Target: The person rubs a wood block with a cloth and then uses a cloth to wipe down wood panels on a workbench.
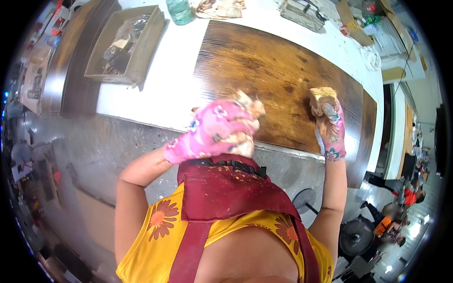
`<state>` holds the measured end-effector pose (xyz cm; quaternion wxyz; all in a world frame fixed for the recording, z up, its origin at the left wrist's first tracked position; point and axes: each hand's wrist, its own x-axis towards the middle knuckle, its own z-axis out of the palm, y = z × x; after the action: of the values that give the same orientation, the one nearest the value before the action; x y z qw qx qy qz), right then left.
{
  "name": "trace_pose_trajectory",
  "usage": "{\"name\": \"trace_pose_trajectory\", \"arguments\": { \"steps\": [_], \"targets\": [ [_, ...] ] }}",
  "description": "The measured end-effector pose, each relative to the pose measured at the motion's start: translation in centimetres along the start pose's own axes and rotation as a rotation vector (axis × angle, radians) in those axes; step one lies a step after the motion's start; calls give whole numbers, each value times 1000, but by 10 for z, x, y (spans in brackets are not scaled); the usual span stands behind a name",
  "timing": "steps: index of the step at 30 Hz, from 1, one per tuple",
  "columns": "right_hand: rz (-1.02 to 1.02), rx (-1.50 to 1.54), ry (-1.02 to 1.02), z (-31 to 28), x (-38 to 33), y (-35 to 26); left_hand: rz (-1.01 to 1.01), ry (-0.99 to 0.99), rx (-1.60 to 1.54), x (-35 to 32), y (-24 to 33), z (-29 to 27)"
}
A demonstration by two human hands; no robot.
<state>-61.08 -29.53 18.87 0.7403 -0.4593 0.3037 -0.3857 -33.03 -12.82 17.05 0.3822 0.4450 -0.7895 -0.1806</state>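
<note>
1. Our right hand (331, 129), pink-gloved, fingers clamped on a tan sponge (322, 97) pressed to the dark board (264, 70).
2. Our left hand (214, 132), gloved, fingers curled around a crumpled rag (249, 104) at the board's near edge.
3. Board lies on the white table (165, 66).
4. Open cardboard box (125, 45), far left on the table.

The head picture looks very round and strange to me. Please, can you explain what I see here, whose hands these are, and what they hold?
A wide-lens camera worn on a person's head looks down, so straight edges bend. The arms from below are the person's own, in pink flowered gloves. The left hand grips a crumpled rag at the near edge of a dark brown wooden board. The right hand presses a yellowish sponge block on the board. The board lies on a white table. Farther back stand a cardboard box of scraps and a greenish jar.
</note>
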Motion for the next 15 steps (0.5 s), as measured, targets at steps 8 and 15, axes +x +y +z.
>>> {"name": "trace_pose_trajectory", "arguments": {
  "steps": [8, 15],
  "targets": [
    [-147, -821, -388, 135, 52, 12, 39, 62, -38, -16, 9, 35],
    [-305, -1172, -768, 208, 57, 39, 69, 249, -9, -15, 4, 52]
  ]
}}
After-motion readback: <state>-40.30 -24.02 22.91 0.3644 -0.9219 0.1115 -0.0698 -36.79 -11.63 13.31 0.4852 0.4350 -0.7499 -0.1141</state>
